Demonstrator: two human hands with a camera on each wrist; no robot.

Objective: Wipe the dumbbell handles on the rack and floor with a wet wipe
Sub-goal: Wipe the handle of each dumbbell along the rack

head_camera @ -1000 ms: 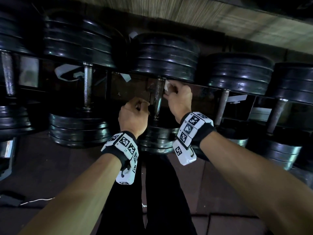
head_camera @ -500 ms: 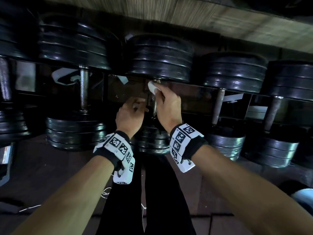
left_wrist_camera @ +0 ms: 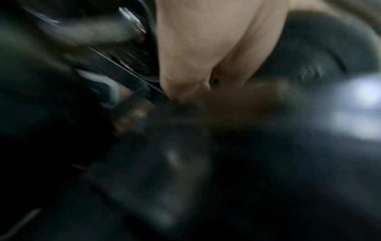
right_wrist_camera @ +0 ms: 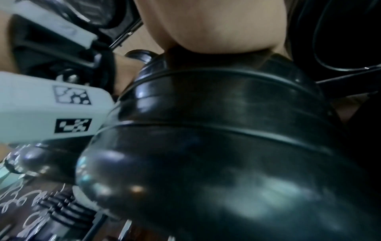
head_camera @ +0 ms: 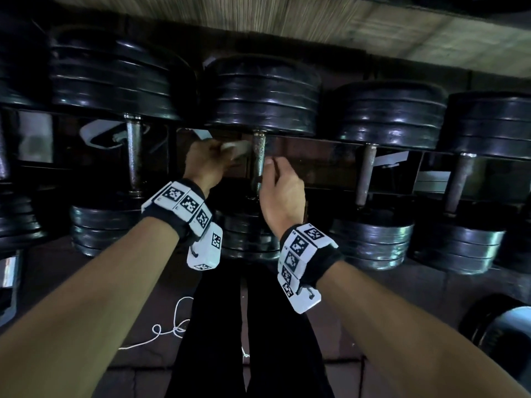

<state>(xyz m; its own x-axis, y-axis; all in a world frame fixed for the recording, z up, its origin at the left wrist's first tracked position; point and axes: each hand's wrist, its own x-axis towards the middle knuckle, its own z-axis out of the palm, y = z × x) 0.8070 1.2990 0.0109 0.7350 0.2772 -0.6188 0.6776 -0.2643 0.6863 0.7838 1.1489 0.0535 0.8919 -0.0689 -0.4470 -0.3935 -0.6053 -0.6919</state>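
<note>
Both of my hands were at the middle dumbbell handle (head_camera: pixel 258 160) on the rack: my left hand (head_camera: pixel 205 162) pinched the crumpled white wet wipe (head_camera: pixel 237 147) just beside the bar's upper end, ready to rub it, while my right hand (head_camera: pixel 283 191) curled against its lower stretch, I judged to steady it. That handle looked like a dull, speckled metal rod between stacked glossy black plates (head_camera: pixel 261 96).

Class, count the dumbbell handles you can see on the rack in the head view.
5: one cut off at the far left edge, one left of the hands, one between the hands, and two to the right. More may lie outside the frame.
</note>
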